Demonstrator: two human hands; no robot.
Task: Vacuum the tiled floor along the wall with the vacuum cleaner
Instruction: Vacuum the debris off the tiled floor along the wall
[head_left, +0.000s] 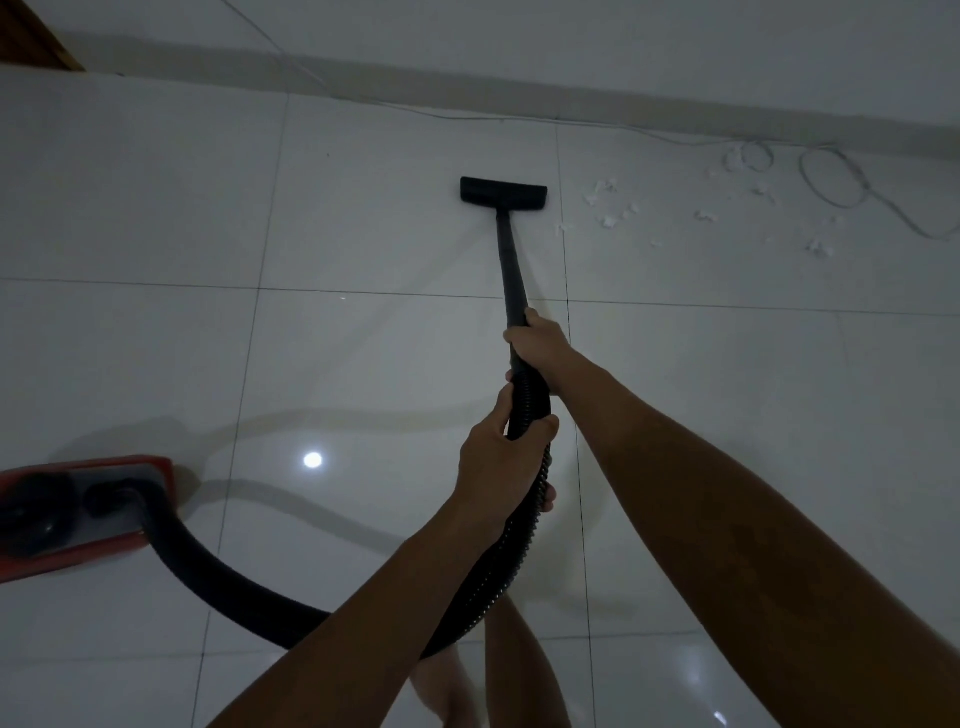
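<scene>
Both forearms (727, 493) are bare, no sleeves, watch or rings showing.

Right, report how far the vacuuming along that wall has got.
Looks done: the glossy white tiled floor left of the black floor nozzle shows almost no debris. In hand: right hand grips the black wand, left hand holds the ribbed black hose. Left: white scraps scattered right of the nozzle, near the loose thin cable.

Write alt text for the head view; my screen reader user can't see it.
Both hands grip a black vacuum wand, right hand above left hand, its floor head on white tiles near the wall. White scraps lie right; the red vacuum body sits left.
</scene>
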